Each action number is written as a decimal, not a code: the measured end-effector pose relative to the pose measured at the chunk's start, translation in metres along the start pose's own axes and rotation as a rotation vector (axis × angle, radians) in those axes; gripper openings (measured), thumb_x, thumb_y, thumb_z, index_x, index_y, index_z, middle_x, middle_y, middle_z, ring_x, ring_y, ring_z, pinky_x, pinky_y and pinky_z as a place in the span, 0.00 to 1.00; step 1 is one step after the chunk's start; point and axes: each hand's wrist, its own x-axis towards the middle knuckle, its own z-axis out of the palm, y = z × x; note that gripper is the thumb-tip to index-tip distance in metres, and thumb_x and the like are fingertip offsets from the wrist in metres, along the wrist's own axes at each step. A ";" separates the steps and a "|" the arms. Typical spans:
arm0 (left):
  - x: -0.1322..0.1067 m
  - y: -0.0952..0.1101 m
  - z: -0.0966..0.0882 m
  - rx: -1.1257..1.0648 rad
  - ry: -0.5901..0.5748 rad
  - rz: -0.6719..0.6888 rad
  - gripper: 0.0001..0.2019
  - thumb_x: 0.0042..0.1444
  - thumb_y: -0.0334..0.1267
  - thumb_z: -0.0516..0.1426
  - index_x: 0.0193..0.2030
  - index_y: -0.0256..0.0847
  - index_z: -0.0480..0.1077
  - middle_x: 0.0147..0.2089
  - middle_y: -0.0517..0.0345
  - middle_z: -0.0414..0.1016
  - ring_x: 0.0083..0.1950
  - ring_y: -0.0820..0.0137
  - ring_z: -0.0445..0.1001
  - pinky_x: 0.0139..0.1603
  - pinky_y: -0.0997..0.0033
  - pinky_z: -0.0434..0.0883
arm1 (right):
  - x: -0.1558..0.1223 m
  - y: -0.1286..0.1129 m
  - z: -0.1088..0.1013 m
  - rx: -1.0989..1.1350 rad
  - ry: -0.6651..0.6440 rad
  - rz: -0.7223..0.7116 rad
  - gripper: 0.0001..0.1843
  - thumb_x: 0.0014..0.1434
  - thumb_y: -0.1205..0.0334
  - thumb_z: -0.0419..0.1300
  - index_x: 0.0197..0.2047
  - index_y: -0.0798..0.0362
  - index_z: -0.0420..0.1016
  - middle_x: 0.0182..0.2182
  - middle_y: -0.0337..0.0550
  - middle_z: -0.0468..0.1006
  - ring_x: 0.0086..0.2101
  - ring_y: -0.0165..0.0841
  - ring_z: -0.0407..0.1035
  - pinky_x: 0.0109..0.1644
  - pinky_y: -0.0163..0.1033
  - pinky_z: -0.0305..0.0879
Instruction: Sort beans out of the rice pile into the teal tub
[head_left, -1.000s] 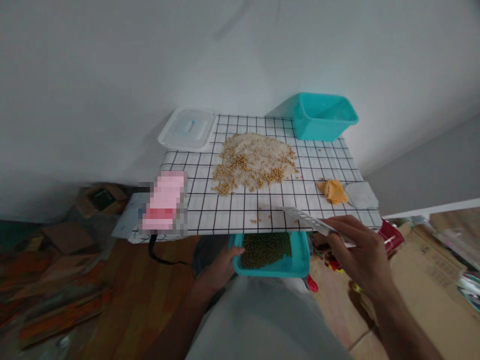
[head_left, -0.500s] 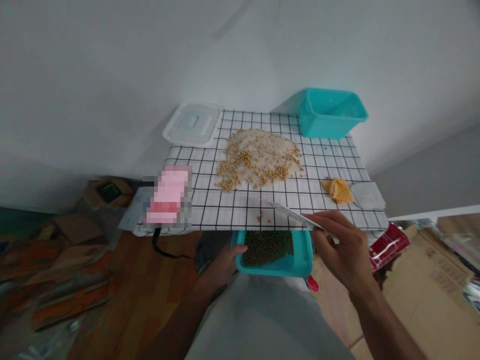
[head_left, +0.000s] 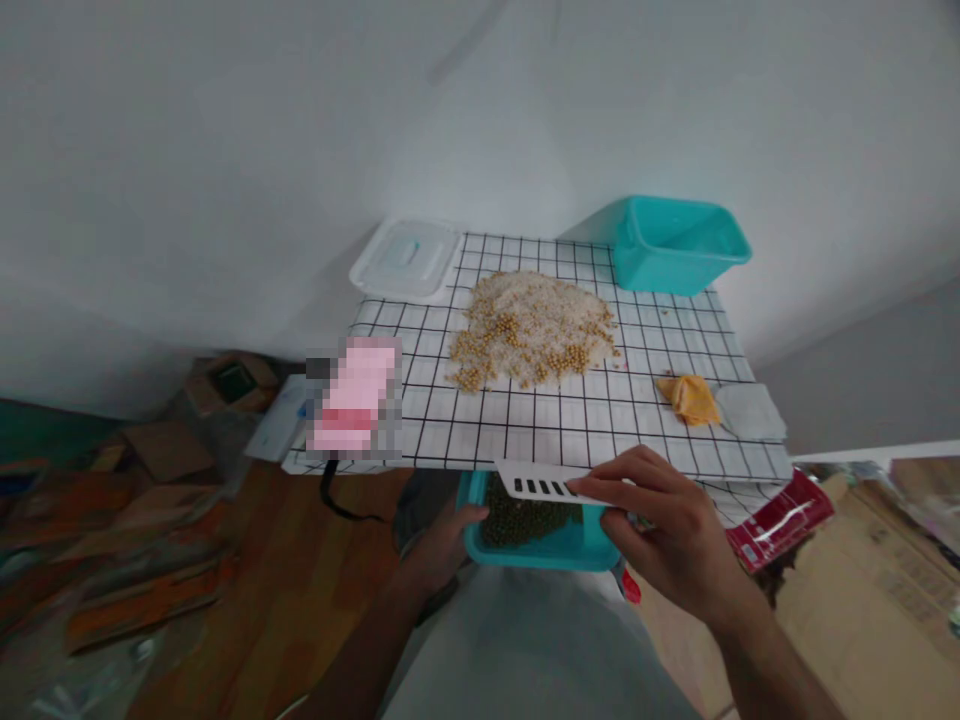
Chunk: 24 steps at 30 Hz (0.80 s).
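My left hand (head_left: 454,540) is closed on the left side of a turquoise plastic bin (head_left: 540,562), its thumb over the rim. Dark green beans (head_left: 525,522), which look like mung beans, lie inside. The bin is just below the table's front edge. My right hand (head_left: 667,525) grips a white slotted spatula (head_left: 536,482), whose blade is tilted at the table edge above the bin. Beyond it, a heap of pale grains mixed with yellow soybeans (head_left: 536,325) is spread on the white checked tablecloth (head_left: 517,435).
A second turquoise bin (head_left: 679,265) stands back right, and a translucent lid (head_left: 407,260) back left. A blurred pink object (head_left: 356,390) lies at left. An orange cloth (head_left: 691,400) and a whitish cloth (head_left: 751,412) are at right. Cardboard (head_left: 847,590) covers the floor at right.
My right hand has drawn the spatula from the tabletop back to the edge over the bin. The few loose soybeans near the front edge no longer show on the cloth.
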 end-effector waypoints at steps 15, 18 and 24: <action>-0.008 -0.003 0.020 -0.526 -0.088 -0.242 0.20 0.59 0.38 0.56 0.58 0.42 0.71 0.51 0.49 0.82 0.54 0.55 0.78 0.57 0.55 0.70 | 0.087 0.098 -0.041 -0.173 0.498 0.280 0.13 0.59 0.65 0.59 0.44 0.50 0.83 0.41 0.43 0.83 0.41 0.37 0.76 0.42 0.41 0.72; -0.007 0.001 0.023 -0.623 -0.088 -0.263 0.20 0.58 0.36 0.57 0.59 0.41 0.70 0.49 0.49 0.83 0.53 0.54 0.79 0.56 0.54 0.71 | 0.087 0.090 -0.031 -0.180 0.450 0.247 0.13 0.59 0.65 0.58 0.44 0.49 0.83 0.41 0.42 0.83 0.40 0.36 0.76 0.44 0.41 0.71; -0.001 0.000 0.017 -0.338 -0.064 -0.135 0.10 0.58 0.40 0.59 0.43 0.41 0.78 0.46 0.53 0.83 0.51 0.57 0.78 0.57 0.60 0.69 | 0.064 0.055 -0.012 -0.154 0.443 0.226 0.14 0.59 0.67 0.58 0.45 0.50 0.83 0.40 0.42 0.82 0.40 0.35 0.76 0.46 0.41 0.71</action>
